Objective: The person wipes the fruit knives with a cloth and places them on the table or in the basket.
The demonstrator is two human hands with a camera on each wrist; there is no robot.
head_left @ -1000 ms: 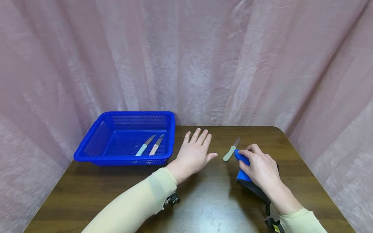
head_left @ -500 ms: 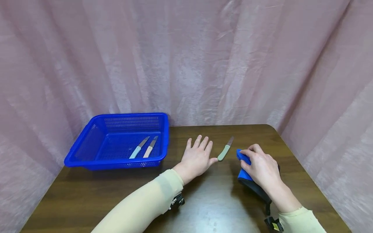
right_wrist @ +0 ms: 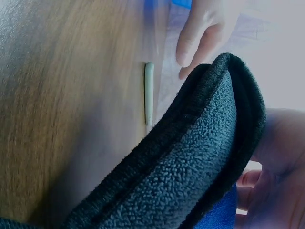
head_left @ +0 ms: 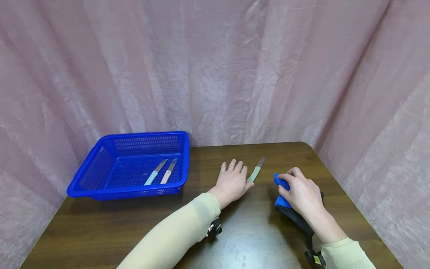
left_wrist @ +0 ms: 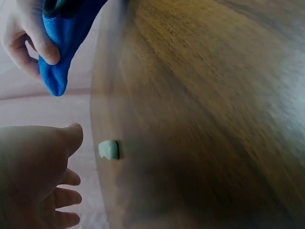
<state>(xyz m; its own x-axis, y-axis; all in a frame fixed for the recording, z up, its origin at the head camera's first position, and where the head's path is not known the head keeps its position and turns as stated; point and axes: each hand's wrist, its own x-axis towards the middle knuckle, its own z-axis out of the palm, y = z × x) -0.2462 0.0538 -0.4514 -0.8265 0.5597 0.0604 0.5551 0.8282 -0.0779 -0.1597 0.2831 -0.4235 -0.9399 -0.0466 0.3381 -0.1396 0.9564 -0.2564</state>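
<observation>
Fingers spread and palm down, my left hand [head_left: 231,183] is over the table beside a small knife with a pale green handle [head_left: 254,174]. Its thumb overlaps the handle's near end in the head view. In the left wrist view, the handle's butt [left_wrist: 109,150] shows a little apart from the thumb. My right hand [head_left: 304,196] pinches a blue cloth [head_left: 282,202] with black edging, to the right of the knife. Grey fabric on the cloth's other side [right_wrist: 176,157] fills much of the right wrist view. Part of the cloth is hidden under the right hand.
A blue plastic basket [head_left: 117,191] stands at the left of the brown wooden table [head_left: 107,231]. Two knives lie in it, one with a light blue handle [head_left: 151,178] and one with a pale pink handle [head_left: 166,177]. A pink curtain [head_left: 201,74] hangs behind the table.
My left hand has moved right and down to the green-handled knife. The right hand keeps its pinch on the cloth. The head view has turned slightly right, shifting the basket leftward in it.
</observation>
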